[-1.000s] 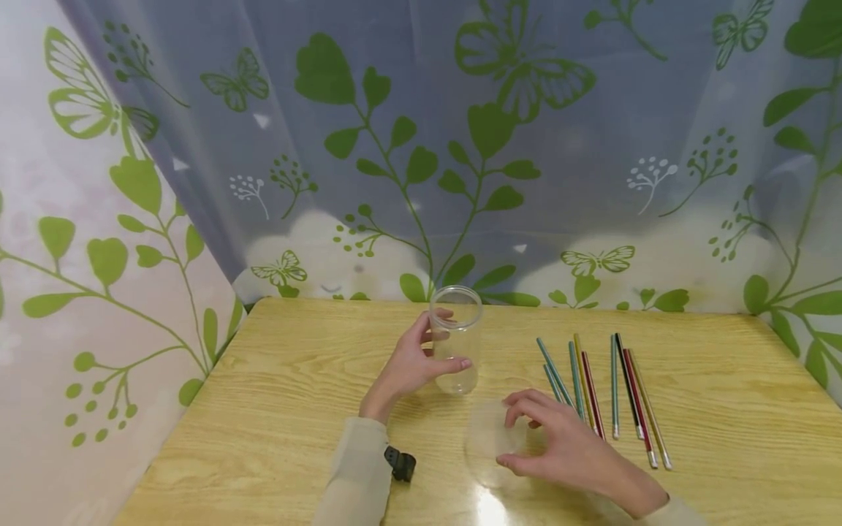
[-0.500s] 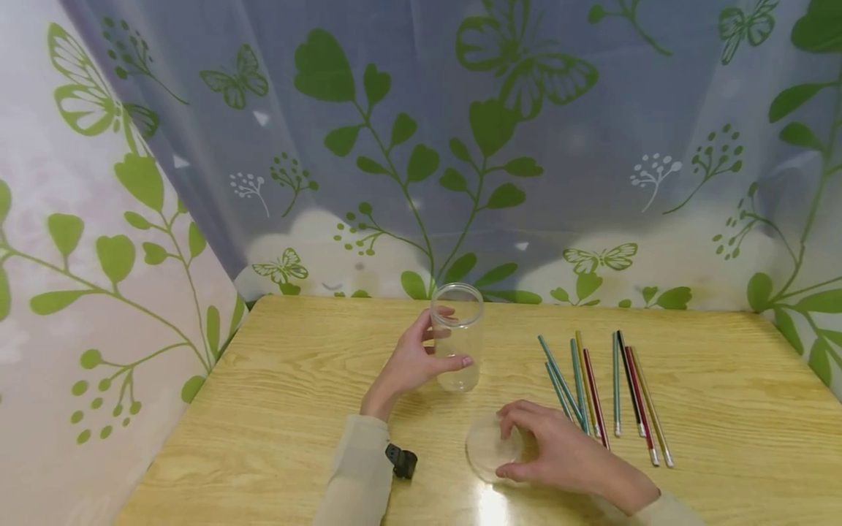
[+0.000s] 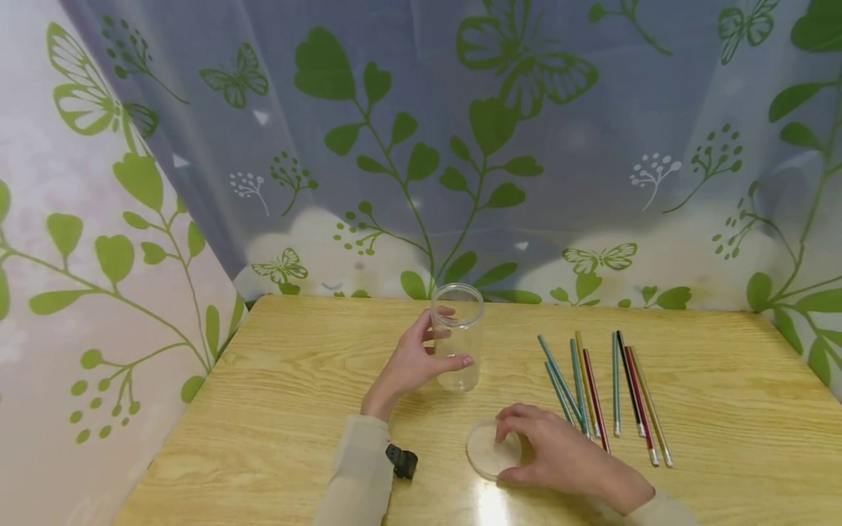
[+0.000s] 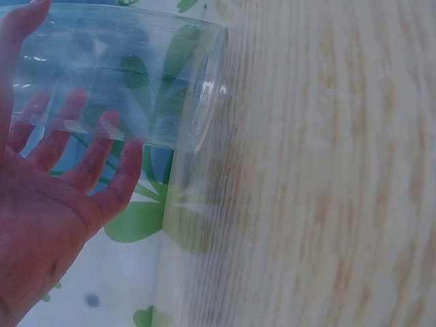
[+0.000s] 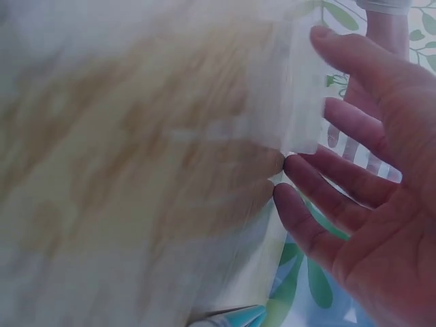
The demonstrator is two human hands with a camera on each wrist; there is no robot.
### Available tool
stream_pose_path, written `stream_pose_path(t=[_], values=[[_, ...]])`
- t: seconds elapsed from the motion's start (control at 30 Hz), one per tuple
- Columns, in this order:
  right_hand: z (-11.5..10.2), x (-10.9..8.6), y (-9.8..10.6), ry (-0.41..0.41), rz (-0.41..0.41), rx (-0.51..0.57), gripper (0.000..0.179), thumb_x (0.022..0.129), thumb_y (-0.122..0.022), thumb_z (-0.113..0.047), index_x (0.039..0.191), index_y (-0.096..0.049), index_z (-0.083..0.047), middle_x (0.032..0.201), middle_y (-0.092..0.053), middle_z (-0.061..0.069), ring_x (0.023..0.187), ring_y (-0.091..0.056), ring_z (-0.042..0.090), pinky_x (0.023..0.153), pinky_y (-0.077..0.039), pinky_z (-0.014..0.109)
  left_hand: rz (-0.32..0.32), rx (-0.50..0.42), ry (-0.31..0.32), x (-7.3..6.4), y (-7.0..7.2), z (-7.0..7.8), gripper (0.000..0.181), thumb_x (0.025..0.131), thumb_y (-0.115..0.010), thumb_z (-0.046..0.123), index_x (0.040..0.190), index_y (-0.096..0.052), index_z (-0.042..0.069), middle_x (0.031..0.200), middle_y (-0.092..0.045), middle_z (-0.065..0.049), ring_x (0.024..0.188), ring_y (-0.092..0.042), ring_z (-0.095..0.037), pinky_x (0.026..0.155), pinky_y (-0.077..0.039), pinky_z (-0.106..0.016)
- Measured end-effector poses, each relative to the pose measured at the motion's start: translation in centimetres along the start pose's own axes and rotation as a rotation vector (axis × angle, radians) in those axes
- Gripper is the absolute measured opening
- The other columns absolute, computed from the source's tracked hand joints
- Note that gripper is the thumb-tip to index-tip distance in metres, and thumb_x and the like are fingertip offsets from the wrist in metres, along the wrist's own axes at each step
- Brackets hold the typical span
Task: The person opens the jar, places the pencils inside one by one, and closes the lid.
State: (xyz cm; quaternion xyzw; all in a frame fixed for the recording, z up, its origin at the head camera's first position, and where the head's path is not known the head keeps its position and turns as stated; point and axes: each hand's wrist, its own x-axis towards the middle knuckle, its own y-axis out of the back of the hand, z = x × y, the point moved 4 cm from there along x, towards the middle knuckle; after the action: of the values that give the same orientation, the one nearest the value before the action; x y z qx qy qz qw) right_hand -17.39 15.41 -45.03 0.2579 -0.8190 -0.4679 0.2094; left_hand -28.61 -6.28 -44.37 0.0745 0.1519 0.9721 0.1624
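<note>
A clear plastic jar (image 3: pixel 460 336) stands upright near the middle of the table, its round mouth uncovered. My left hand (image 3: pixel 411 365) grips its side, thumb across the front and fingers around the back. In the left wrist view, those fingers show through the see-through wall (image 4: pixel 157 82). Nearer to me, a round clear lid (image 3: pixel 490 451) lies flat on the tabletop. The right hand (image 3: pixel 559 453) holds the lid by its right side, thumb at the near edge and fingers at the far edge. The lid's rim (image 5: pixel 303 102) appears whitish between thumb and fingers in the right wrist view.
Several pencils lie to the right on the wood-grain table (image 3: pixel 296 380): a left group with teal pencils (image 3: pixel 555 372) and a right group with a black pencil (image 3: pixel 630 383). A patterned curtain (image 3: pixel 395 146) hangs behind the table and another stretch (image 3: pixel 99 329) at left.
The right hand has brought the lid slightly down onto the table, where it went from blurred to still. The left hand and jar have stayed in place.
</note>
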Motion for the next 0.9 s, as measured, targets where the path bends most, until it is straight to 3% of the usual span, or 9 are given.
stream_pose_path(t=[0.17, 0.4, 0.57, 0.7, 0.8, 0.9], values=[[0.0, 0.1, 0.0, -0.006, -0.027, -0.001, 0.028, 0.079, -0.088, -0.036, 0.098, -0.069, -0.029, 0.125, -0.067, 0.002, 0.111, -0.067, 0.027, 0.092, -0.059, 0.044, 0.003, 0.002, 0.002, -0.1, 0.0, 0.1, 0.072, 0.079, -0.090, 0.031, 0.138, -0.050, 0.041, 0.141, -0.055, 0.010, 0.133, -0.055, -0.025, 0.110, -0.043, -0.056], [0.1, -0.3, 0.3, 0.002, -0.001, 0.043, 0.026, 0.086, -0.082, -0.041, 0.103, -0.070, -0.027, 0.127, -0.066, 0.003, 0.114, -0.067, 0.028, 0.093, -0.058, 0.046, 0.003, 0.008, 0.004, -0.1, 0.0, 0.2, 0.072, 0.080, -0.090, 0.031, 0.138, -0.050, 0.042, 0.142, -0.054, 0.011, 0.133, -0.055, -0.024, 0.111, -0.043, -0.056], [0.5, -0.9, 1.1, -0.041, 0.102, 0.089, 0.023, 0.093, -0.075, -0.042, 0.105, -0.070, -0.024, 0.124, -0.069, 0.001, 0.109, -0.068, 0.027, 0.085, -0.059, 0.039, 0.000, -0.002, 0.008, -0.1, 0.0, 0.1, 0.071, 0.079, -0.090, 0.031, 0.138, -0.050, 0.041, 0.142, -0.054, 0.011, 0.133, -0.055, -0.024, 0.111, -0.043, -0.056], [1.2, -1.3, 1.9, -0.062, 0.224, 0.081, 0.017, 0.092, -0.078, -0.031, 0.105, -0.071, -0.021, 0.116, -0.071, -0.003, 0.098, -0.070, 0.021, 0.075, -0.059, 0.028, -0.002, -0.012, 0.009, -0.1, 0.0, 0.0, 0.072, 0.079, -0.090, 0.030, 0.138, -0.050, 0.041, 0.142, -0.054, 0.011, 0.133, -0.054, -0.024, 0.111, -0.043, -0.056], [2.0, -1.7, 2.7, -0.090, 0.310, 0.065, 0.016, 0.089, -0.080, -0.022, 0.103, -0.072, -0.019, 0.108, -0.072, -0.004, 0.073, -0.061, 0.008, 0.063, -0.051, 0.022, -0.004, -0.016, 0.007, -0.1, 0.0, 0.0, 0.071, 0.079, -0.090, 0.030, 0.138, -0.050, 0.041, 0.141, -0.054, 0.010, 0.133, -0.054, -0.024, 0.111, -0.042, -0.056], [3.1, -2.2, 3.6, -0.155, 0.362, 0.051, 0.015, 0.089, -0.080, -0.020, 0.103, -0.073, -0.016, 0.103, -0.072, -0.001, 0.062, -0.048, 0.000, 0.056, -0.042, 0.020, -0.009, -0.017, 0.006, -0.2, 0.0, 0.1, 0.071, 0.080, -0.090, 0.030, 0.138, -0.051, 0.041, 0.142, -0.054, 0.010, 0.133, -0.054, -0.024, 0.111, -0.042, -0.056]])
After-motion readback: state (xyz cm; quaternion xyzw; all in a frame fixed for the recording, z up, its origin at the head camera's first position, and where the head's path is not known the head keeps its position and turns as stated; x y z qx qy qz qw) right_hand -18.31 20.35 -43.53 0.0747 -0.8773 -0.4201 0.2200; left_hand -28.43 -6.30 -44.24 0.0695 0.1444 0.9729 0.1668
